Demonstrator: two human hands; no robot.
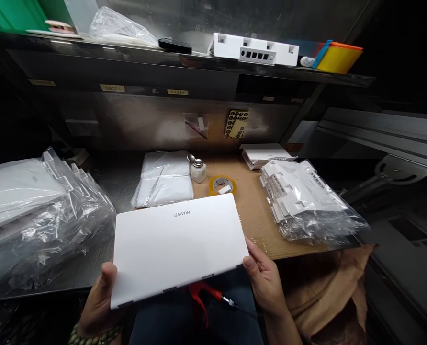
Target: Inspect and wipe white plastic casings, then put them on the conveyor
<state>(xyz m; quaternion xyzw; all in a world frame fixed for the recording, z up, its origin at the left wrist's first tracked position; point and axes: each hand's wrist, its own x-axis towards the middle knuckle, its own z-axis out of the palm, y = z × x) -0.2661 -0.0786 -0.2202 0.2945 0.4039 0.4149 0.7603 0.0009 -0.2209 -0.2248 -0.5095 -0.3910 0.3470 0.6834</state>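
A flat white plastic router cover (177, 247) is tilted in front of me at the table's near edge, its HUAWEI lettering upside down along the far side. My left hand (100, 294) grips its near left corner, thumb against the edge. On the near right corner, my right hand (264, 275) is closed, with the thumb on top and fingers underneath. Small notches show along the cover's near edge. Below it, a red air blow gun (206, 292) with a metal nozzle lies against my lap.
Bagged white covers (51, 191) are at the left; more bagged white housings (307, 196) lie at the right. Behind the cover are plastic bags (165, 179), a metal-topped bottle (198, 171) and a tape roll (223, 185). A shelf (134, 51) spans the back, holding a white housing (254, 48).
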